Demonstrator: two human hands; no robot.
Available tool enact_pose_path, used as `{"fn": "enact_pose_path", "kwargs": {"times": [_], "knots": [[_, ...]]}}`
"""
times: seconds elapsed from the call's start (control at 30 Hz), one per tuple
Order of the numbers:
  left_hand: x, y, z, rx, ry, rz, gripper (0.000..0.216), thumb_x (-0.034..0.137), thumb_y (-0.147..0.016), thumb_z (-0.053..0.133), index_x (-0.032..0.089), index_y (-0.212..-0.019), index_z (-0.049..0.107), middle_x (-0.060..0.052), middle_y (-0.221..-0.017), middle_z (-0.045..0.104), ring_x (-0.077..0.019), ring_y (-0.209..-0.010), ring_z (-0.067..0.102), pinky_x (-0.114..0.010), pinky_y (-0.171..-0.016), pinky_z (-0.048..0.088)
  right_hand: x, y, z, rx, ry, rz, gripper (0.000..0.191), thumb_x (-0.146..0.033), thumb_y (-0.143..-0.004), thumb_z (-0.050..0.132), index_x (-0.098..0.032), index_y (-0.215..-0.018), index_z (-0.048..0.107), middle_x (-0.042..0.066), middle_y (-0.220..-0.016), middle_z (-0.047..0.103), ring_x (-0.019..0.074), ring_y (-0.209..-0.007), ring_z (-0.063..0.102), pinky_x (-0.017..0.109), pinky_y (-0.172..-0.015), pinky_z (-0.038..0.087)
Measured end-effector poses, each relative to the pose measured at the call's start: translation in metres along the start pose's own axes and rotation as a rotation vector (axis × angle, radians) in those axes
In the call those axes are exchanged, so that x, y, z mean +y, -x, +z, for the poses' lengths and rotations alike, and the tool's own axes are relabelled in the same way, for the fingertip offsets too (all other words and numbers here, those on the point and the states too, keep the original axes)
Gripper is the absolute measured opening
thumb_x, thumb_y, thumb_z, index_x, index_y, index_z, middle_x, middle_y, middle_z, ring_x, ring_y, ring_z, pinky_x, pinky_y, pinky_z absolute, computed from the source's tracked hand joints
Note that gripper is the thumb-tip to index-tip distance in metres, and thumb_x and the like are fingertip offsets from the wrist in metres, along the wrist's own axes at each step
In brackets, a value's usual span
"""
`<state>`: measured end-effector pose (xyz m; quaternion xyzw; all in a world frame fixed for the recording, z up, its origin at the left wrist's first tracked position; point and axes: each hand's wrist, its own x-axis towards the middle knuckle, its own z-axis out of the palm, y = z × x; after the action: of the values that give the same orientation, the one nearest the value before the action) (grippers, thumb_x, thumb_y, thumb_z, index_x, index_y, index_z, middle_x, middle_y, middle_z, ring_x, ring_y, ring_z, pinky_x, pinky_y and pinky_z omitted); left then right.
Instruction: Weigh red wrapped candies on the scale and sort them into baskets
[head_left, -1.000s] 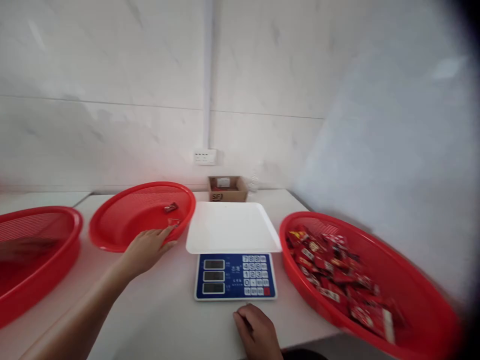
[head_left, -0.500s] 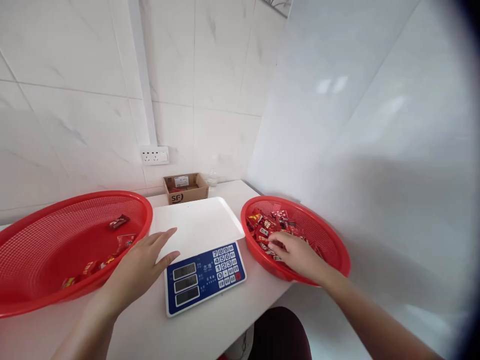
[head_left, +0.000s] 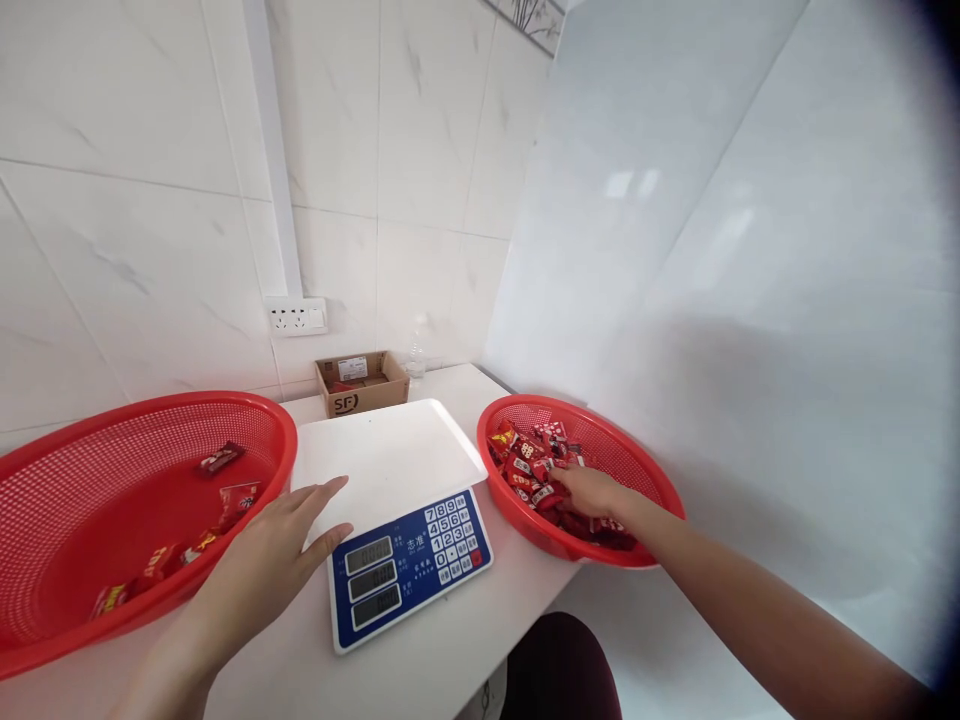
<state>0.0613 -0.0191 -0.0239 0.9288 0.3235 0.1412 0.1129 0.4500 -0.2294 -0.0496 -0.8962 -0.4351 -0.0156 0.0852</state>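
Observation:
My right hand (head_left: 589, 490) reaches into the right red basket (head_left: 660, 487), its fingers bent and pressed together at a small red snack packet (head_left: 541, 468). The fingertips are partly hidden among the many red wrapped packets there. My left hand (head_left: 281, 535) is open and holds nothing, thumb and fingers apart, over the left edge of the scale. The digital scale (head_left: 409, 570) has a white weighing pan (head_left: 390, 455) with nothing on it, a blue keypad panel and lit displays. To the left, a larger red basket (head_left: 142, 490) holds several red packets and a dark one (head_left: 221, 457).
A small cardboard box (head_left: 364, 392) stands behind the scale, with a clear plastic bottle (head_left: 417, 350) beside it. A wall socket (head_left: 297, 317) is above the table (head_left: 420, 640). A white panel (head_left: 637, 250) rises close behind the right basket.
My right hand has moved deeper among the packets, and its fingers have come down onto them. My left hand stays open by the scale. The view has shifted slightly.

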Motion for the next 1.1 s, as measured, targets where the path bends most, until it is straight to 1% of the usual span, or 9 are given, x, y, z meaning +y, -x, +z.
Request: {"fn": "enact_pose_path", "kwargs": {"times": [0.1, 0.2, 0.33, 0.5, 0.67, 0.8, 0.87, 0.93, 1.1], "knots": [[-0.001, 0.000, -0.001, -0.017, 0.005, -0.032, 0.055, 0.055, -0.088, 0.037, 0.028, -0.135, 0.043, -0.007, -0.130, 0.056, -0.0298, -0.120, 0.050, -0.042, -0.091, 0.047, 0.002, -0.015, -0.014, -0.127, -0.013, 0.025, 0.027, -0.041, -0.068, 0.067, -0.021, -0.086, 0.067, 0.008, -0.086, 0.068, 0.0219, -0.072, 0.062, 0.026, -0.059, 0.039], [-0.004, 0.001, 0.001, 0.000, 0.011, -0.031, 0.055, 0.054, -0.088, 0.039, 0.029, -0.136, 0.042, -0.006, -0.130, 0.056, -0.0301, -0.120, 0.050, -0.043, -0.092, 0.046, 0.000, -0.022, -0.025, -0.154, -0.068, 0.064, 0.043, -0.059, -0.079, 0.047, -0.020, -0.088, 0.063, 0.008, -0.085, 0.067, 0.0230, -0.075, 0.062, 0.028, -0.062, 0.041], [-0.007, 0.001, 0.003, -0.005, 0.015, -0.013, 0.055, 0.055, -0.088, 0.039, 0.029, -0.137, 0.041, -0.007, -0.130, 0.055, -0.0303, -0.119, 0.051, -0.043, -0.092, 0.045, -0.009, -0.022, -0.033, -0.190, -0.167, 0.083, 0.048, -0.062, -0.083, 0.036, -0.021, -0.082, 0.061, 0.007, -0.084, 0.067, 0.0213, -0.075, 0.061, 0.029, -0.064, 0.043], [-0.002, 0.000, -0.001, -0.026, 0.029, -0.005, 0.054, 0.052, -0.089, 0.038, 0.025, -0.136, 0.042, -0.009, -0.128, 0.056, -0.0301, -0.118, 0.051, -0.044, -0.093, 0.044, -0.030, -0.020, -0.039, -0.159, -0.324, 0.103, 0.042, -0.060, -0.078, 0.048, -0.021, -0.080, 0.061, 0.006, -0.083, 0.067, 0.0226, -0.077, 0.061, 0.032, -0.069, 0.043], [0.009, 0.002, -0.006, -0.024, 0.034, 0.045, 0.048, 0.043, -0.090, 0.040, 0.021, -0.133, 0.046, -0.010, -0.126, 0.057, -0.0291, -0.116, 0.052, -0.043, -0.094, 0.042, -0.092, -0.029, -0.041, -0.056, -0.653, -0.040, 0.038, -0.054, -0.080, 0.047, -0.020, -0.081, 0.064, 0.005, -0.085, 0.069, 0.0220, -0.084, 0.062, 0.032, -0.075, 0.045], [0.011, 0.007, -0.008, -0.017, 0.053, 0.063, 0.047, 0.040, -0.090, 0.043, 0.021, -0.133, 0.045, -0.011, -0.127, 0.056, -0.0289, -0.119, 0.049, -0.044, -0.097, 0.039, -0.153, -0.035, -0.031, -0.206, -0.856, -0.104, 0.042, -0.051, -0.084, 0.044, -0.021, -0.108, 0.060, 0.008, -0.107, 0.065, 0.0214, -0.091, 0.062, 0.030, -0.070, 0.048], [0.011, 0.008, -0.010, -0.013, 0.067, 0.058, 0.047, 0.039, -0.090, 0.044, 0.021, -0.133, 0.045, -0.012, -0.128, 0.055, -0.0290, -0.120, 0.048, -0.044, -0.098, 0.037, -0.176, -0.037, -0.019, -0.256, -0.760, -0.169, 0.050, -0.047, -0.083, 0.048, -0.023, -0.126, 0.050, 0.010, -0.120, 0.059, 0.0195, -0.084, 0.063, 0.032, -0.068, 0.050], [0.011, 0.009, -0.013, -0.011, 0.076, 0.057, 0.047, 0.040, -0.090, 0.045, 0.020, -0.133, 0.045, -0.012, -0.127, 0.055, -0.0288, -0.119, 0.048, -0.044, -0.098, 0.037, -0.193, -0.039, -0.005, -0.207, -0.608, -0.288, 0.053, -0.040, -0.080, 0.054, -0.023, -0.130, 0.047, 0.011, -0.127, 0.053, 0.0185, -0.084, 0.062, 0.035, -0.078, 0.049], [0.010, 0.009, -0.018, -0.011, 0.106, 0.055, 0.047, 0.039, -0.089, 0.046, 0.020, -0.132, 0.045, -0.012, -0.126, 0.056, -0.0282, -0.118, 0.048, -0.043, -0.098, 0.036, -0.225, -0.041, 0.017, -0.113, -0.367, -0.502, 0.043, -0.035, -0.084, 0.048, -0.016, -0.122, 0.055, 0.013, -0.126, 0.054, 0.0248, -0.116, 0.049, 0.039, -0.098, 0.036]]}}
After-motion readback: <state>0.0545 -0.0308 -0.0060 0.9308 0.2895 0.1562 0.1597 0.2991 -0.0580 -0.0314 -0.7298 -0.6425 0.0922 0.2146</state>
